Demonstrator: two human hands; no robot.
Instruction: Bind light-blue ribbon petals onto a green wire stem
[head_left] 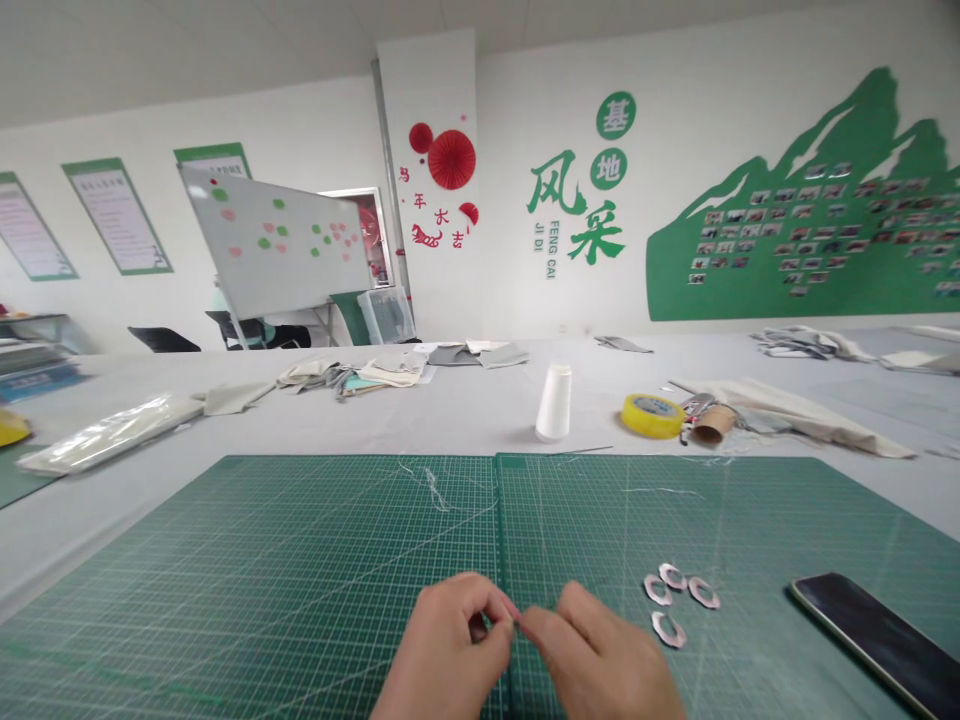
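Note:
My left hand [457,645] and my right hand [596,655] meet at the fingertips, low in the middle of the head view, over the green cutting mats. Both are closed in a pinch. Whatever sits between the fingertips is too small and too covered to make out. Several small pinkish rings with dark edges lie on the right mat, beside my right hand; the lowest ring [673,639] is closest to it. Loose white thread [433,490] is scattered on the left mat [300,560], beyond my hands.
A phone [874,640] lies at the right. Behind the mats stand a white thread cone [553,405], a yellow tape roll [651,417] and a cardboard tube [714,424]. Cloth pieces [390,370] and a plastic-wrapped pack [112,432] lie farther off. A whiteboard [277,240] stands behind the table.

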